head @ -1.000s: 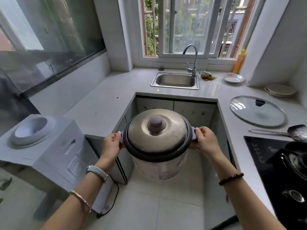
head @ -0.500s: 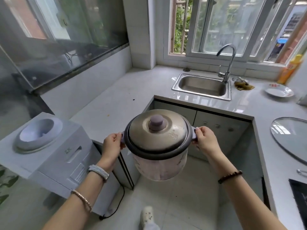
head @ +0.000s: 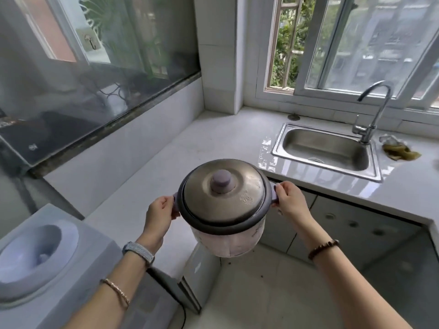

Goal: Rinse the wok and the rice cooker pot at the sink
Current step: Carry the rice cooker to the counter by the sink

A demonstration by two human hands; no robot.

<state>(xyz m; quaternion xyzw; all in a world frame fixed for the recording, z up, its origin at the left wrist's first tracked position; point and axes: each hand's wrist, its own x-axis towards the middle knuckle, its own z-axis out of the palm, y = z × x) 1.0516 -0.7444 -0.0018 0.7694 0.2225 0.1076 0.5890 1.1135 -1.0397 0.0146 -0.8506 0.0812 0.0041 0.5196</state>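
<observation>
I have the rice cooker (head: 225, 210) in the air between both hands, level, lid (head: 223, 186) on, just off the counter's (head: 209, 143) front edge by its inner corner, resting on nothing. My left hand (head: 159, 214) curls round the left side handle, and my right hand (head: 289, 203) grips the right one likewise. I read this as the carry to the sink (head: 332, 143), set toward the counter's far right under the faucet (head: 373, 110), well apart from the cooker. Next I'd set it on the bare stretch beside the sink's left rim, free a hand and lift the lid. The inner pot is hidden beneath it. No wok in view.
</observation>
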